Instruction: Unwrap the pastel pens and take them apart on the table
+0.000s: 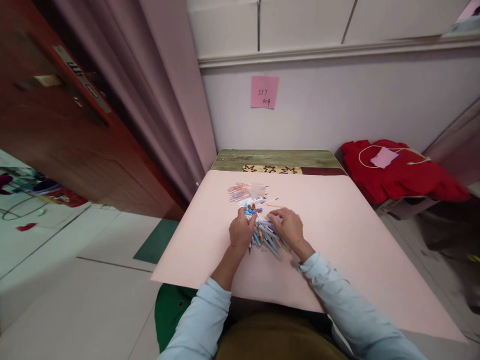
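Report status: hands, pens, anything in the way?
Left hand curled around blue and brown pen ends. Right hand at right side of pens. Pens heaped on pink sheet; second pile beyond, not blocking.

The pink sheet [348, 250] offered wide room to the right of the right hand [288, 225] and a narrower stretch left of the left hand [241, 231]. Between the hands a heap of pen-like sticks [267, 234] blocked any low pass, with a flat cluster of slender pieces [244, 193] just beyond; behind the table [300, 158] rose the wall [318, 110].
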`<state>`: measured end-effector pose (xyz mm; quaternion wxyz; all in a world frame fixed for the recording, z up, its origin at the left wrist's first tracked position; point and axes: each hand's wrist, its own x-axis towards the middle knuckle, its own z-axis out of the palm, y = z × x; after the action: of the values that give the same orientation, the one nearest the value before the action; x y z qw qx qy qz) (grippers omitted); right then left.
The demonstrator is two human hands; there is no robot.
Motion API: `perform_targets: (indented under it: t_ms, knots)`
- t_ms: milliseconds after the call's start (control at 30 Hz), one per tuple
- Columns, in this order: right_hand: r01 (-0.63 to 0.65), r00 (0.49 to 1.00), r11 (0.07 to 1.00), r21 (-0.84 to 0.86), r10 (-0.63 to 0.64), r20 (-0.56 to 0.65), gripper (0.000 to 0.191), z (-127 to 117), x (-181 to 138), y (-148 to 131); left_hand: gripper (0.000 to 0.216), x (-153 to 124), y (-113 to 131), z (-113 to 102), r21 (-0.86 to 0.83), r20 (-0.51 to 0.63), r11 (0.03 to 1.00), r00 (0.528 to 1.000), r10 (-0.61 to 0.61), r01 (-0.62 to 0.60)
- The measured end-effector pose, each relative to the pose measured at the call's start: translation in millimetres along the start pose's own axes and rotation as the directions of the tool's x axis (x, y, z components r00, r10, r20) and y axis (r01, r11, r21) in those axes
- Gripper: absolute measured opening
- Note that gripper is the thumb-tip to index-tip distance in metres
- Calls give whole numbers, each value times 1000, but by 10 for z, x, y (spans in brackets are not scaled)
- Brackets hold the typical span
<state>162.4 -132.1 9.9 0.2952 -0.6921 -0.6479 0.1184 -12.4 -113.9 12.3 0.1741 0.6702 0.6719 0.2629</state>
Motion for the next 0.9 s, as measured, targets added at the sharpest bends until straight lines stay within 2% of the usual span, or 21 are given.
perform_targets:
  t_ms: [100,233,333,400,467,600,733,900]
  knots:
    - [-42,999,996,-73,42,-4,31,12,318,150,37,-21,-33,7,24,1,1000,1000,8,-8]
    - [9,994,986,-165,10,113,32,50,693,294,28,-57,-120,27,-12,-72,1000,997,-5,5]
    - [55,983,985,-162,-25,181,30,82,784,349,27,-89,-257,12,-94,-205,995,979,10,-30]
    - [73,975,985,-159,-36,220,25,86,769,370,28,-119,-379,4,-114,-311,988,948,68,-108]
    - [81,967,985,-152,-41,253,22,75,723,380,31,-157,-494,19,-99,-371,979,920,128,-176]
    - [93,951,988,-120,-52,306,23,46,590,352,45,-257,-585,120,-98,-307,975,938,161,-199]
    - [103,943,992,-69,-75,324,23,49,449,280,58,-354,-497,220,-100,-205,977,965,165,-188]
    - [45,964,997,-59,-28,266,25,100,486,242,58,-419,-429,253,-78,-190,983,970,149,-166]
